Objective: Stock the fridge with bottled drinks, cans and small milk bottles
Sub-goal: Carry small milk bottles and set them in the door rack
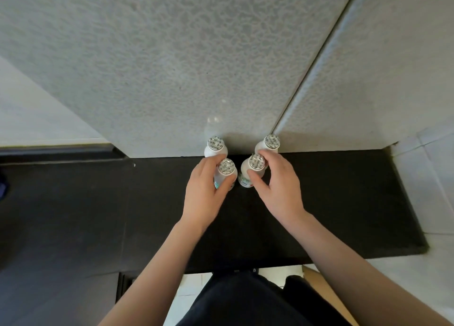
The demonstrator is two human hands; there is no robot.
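L hand: fingers curled round front-L milk bottle.
R hand: thumb & fingers pinched front-R milk bottle below its foil cap.
Rear pair: back-L bottle & back-R bottle stood upright by grey wall.
Location: all 4 close together on black counter.

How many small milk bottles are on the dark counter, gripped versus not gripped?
Gripped milk bottles: 2, front-left bottle in left hand, front-right bottle in right hand
Ungripped milk bottles: 2, back-left bottle, back-right bottle
Total: 4
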